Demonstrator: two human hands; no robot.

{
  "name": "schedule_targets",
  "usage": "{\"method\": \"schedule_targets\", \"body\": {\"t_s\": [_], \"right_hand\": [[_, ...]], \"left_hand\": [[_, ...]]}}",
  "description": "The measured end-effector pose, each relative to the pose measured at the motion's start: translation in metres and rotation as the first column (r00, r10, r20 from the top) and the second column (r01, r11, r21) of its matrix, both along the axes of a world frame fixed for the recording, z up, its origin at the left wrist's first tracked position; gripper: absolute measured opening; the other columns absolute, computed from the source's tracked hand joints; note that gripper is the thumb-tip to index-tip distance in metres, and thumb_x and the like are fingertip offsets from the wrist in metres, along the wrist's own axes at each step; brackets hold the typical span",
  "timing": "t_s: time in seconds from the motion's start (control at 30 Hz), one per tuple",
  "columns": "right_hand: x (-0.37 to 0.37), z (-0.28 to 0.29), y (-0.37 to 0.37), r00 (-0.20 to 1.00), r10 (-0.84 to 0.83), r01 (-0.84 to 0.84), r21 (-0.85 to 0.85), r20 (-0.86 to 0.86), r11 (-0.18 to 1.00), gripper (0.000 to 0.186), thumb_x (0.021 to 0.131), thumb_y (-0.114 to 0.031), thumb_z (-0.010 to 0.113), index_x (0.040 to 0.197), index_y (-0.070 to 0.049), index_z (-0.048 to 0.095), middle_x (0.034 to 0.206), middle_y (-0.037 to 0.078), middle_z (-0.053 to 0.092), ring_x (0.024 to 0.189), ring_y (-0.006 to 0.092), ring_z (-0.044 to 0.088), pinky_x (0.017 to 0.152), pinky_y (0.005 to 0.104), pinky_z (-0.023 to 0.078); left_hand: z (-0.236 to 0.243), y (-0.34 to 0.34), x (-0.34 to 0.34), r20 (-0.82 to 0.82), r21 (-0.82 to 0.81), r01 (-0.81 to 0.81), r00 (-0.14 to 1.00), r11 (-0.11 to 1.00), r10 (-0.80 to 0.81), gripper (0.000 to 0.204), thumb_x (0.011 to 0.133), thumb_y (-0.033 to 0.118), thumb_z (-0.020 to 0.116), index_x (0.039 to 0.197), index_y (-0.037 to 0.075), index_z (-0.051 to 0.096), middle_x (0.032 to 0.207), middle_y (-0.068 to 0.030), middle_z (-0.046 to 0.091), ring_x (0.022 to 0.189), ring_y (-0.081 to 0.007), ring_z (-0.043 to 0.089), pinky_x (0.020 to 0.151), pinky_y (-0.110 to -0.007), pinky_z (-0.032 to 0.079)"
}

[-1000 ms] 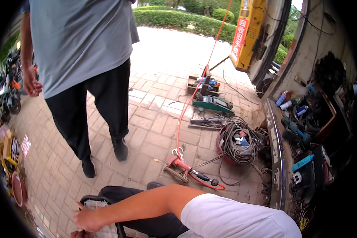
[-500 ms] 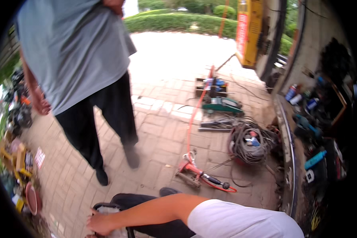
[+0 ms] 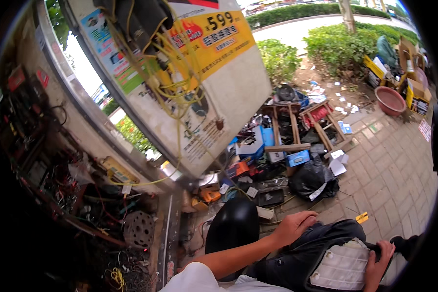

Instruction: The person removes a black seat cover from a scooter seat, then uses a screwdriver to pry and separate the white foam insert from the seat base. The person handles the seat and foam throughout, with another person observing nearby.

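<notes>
My right hand (image 3: 380, 262) grips the edge of a black-rimmed, seat-like piece with an off-white ribbed panel (image 3: 341, 265), low on the right by my dark-clothed lap. Its fingers curl over the black rim. My left hand (image 3: 294, 228) hangs above the dark cloth (image 3: 321, 238) left of that piece. The left fingers are bent and held together toward the right; whatever lies between them, if anything, is hidden. A glossy black rounded object (image 3: 232, 225) stands just left of my left hand.
Ahead lie wooden frames (image 3: 289, 124), a black plastic bag (image 3: 315, 180) and small boxes. A leaning sign panel (image 3: 219, 73) carries yellow cable (image 3: 180, 78). Crowded shelves (image 3: 39, 165) line the left. A reddish basin (image 3: 390, 101) and cartons sit on the far right pavement.
My view has swung left, from the standing person and the floor tools to the sign panel and clutter. My left arm has come into view; my right hand remains at the seat-like piece.
</notes>
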State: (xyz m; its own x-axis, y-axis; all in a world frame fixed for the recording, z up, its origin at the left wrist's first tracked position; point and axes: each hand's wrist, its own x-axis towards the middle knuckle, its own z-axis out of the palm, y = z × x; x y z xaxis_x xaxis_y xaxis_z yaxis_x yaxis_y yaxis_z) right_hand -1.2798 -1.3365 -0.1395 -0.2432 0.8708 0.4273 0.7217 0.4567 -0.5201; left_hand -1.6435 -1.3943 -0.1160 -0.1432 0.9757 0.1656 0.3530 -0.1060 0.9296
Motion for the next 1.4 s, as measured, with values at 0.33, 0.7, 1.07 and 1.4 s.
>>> {"method": "schedule_targets", "body": {"t_s": [0.33,0.7,1.07,1.4], "right_hand": [[-0.057,0.066,-0.014,0.701,0.549,-0.344,-0.458,0.455,0.82,0.065,0.077,-0.027,0.073,0.138,-0.015,0.053,0.138,0.017,0.051,0.135,0.0365,0.038,0.114,0.0521,0.024],[0.011,0.081,0.034,0.96,-0.204,0.196,0.064,0.192,0.979,0.055,0.079,-0.055,0.067,0.076,-0.001,0.061,0.072,0.02,0.061,0.072,0.0386,0.06,0.064,0.0445,0.046],[0.125,0.071,0.001,0.598,-0.774,0.797,-0.251,0.206,0.549,0.074,0.082,-0.07,0.054,0.095,0.002,0.067,0.095,0.024,0.069,0.094,0.0379,0.066,0.079,0.0435,0.05],[0.147,0.063,-0.028,0.535,-0.824,0.839,-0.238,0.189,0.49,0.073,0.083,-0.072,0.052,0.091,0.0,0.066,0.089,0.022,0.068,0.091,0.0369,0.066,0.077,0.0433,0.05]], "left_hand": [[-0.117,-0.177,-0.024,0.238,-0.638,0.067,0.965,0.767,0.114,0.052,0.102,0.046,0.042,0.115,0.0,0.062,0.105,-0.0124,0.067,0.1,-0.0212,0.06,0.092,-0.033,0.044],[-0.023,-0.144,-0.045,0.327,-0.006,-0.351,0.884,0.936,0.333,0.041,0.104,0.027,0.045,0.123,-0.008,0.056,0.127,-0.0171,0.059,0.12,-0.0254,0.056,0.105,-0.037,0.042],[-0.024,-0.031,0.139,-0.691,0.044,0.979,0.173,0.198,-0.702,0.049,0.079,0.033,0.067,0.121,0.008,0.061,0.121,-0.0068,0.064,0.117,-0.0258,0.057,0.102,-0.049,0.042],[-0.036,-0.005,0.22,-0.776,0.261,0.799,0.507,0.541,-0.375,0.013,0.083,0.022,0.06,0.084,0.011,0.067,0.09,-0.0109,0.066,0.092,-0.0233,0.064,0.088,-0.037,0.049]]}}
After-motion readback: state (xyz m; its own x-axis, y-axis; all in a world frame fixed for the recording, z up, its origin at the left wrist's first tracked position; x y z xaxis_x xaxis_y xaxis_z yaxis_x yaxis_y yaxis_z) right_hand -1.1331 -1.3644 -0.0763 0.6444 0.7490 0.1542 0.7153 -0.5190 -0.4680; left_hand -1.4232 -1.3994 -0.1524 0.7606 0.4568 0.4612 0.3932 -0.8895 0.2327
